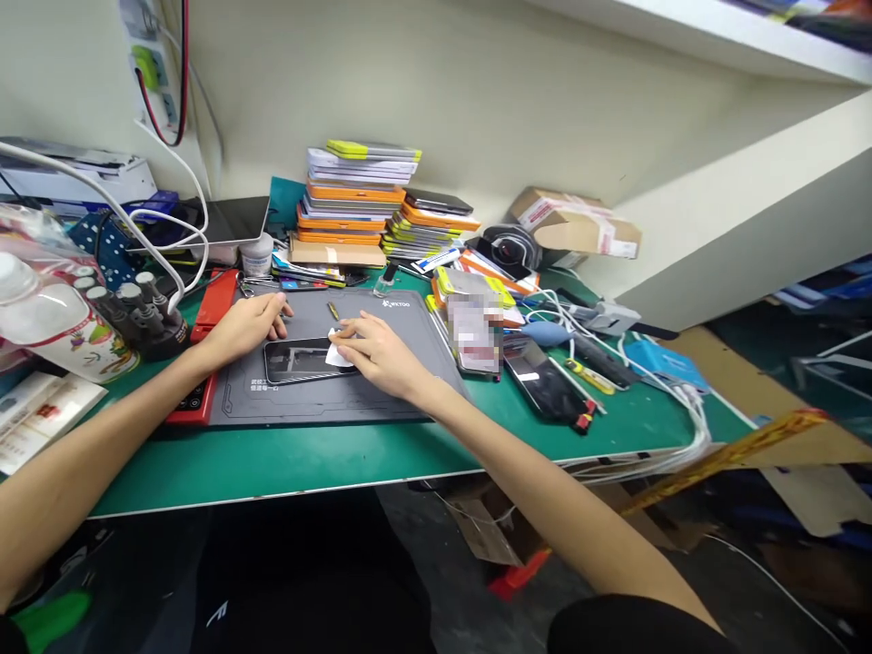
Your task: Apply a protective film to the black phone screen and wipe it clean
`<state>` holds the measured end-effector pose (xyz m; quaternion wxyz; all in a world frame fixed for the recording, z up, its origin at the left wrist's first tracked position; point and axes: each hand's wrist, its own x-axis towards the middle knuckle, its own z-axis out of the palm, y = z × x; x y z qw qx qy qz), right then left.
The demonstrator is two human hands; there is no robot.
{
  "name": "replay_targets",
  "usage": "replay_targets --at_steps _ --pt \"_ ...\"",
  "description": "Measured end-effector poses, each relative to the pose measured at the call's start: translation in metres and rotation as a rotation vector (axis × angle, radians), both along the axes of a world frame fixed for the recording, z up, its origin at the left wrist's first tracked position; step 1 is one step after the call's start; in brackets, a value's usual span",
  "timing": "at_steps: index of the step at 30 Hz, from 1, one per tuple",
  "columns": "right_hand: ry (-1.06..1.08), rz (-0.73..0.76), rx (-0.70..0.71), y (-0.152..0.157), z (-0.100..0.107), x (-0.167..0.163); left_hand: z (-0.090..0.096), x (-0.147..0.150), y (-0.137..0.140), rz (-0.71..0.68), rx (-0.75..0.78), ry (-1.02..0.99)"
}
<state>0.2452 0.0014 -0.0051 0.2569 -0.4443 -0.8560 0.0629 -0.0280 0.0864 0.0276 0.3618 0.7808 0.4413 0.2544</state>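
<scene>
A smartphone [298,361] lies flat with its dark glass face up on the grey work mat [361,409]. My right hand [381,354] is over the phone's right end, its fingers pressing a small white wipe [335,352] against the glass. Just beyond the phone's upper left corner rests my left hand [255,322], fingers bent and slightly apart, with nothing seen in them. A short brass-coloured bit [333,311] lies on the mat past the phone. Near the mat's back edge stands a small glass bottle with a black cap [386,280].
Stacked flat boxes [351,204] stand against the wall. On the right are another phone [545,377], a blue air blower [547,333] and tangled white cables [671,400]. A screwdriver stand [160,341] and a plastic bottle [54,313] crowd the left. The green table's front edge [286,490] runs before me.
</scene>
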Motion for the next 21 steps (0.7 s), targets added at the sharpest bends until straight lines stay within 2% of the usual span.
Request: replay_targets --at_steps 8,12,16,21 --pt "0.014 0.039 0.071 0.006 -0.007 -0.01 0.001 -0.001 -0.001 0.012 -0.021 -0.015" --pt "0.025 0.038 0.1 0.005 -0.011 0.001 -0.002 -0.002 0.001 0.015 -0.037 -0.017" --pt "0.018 0.013 0.13 -0.013 -0.014 0.014 -0.002 -0.002 0.002 0.011 -0.046 -0.013" --pt "-0.009 -0.02 0.148 -0.049 -0.016 0.012 -0.003 -0.003 0.002 0.007 -0.051 -0.015"
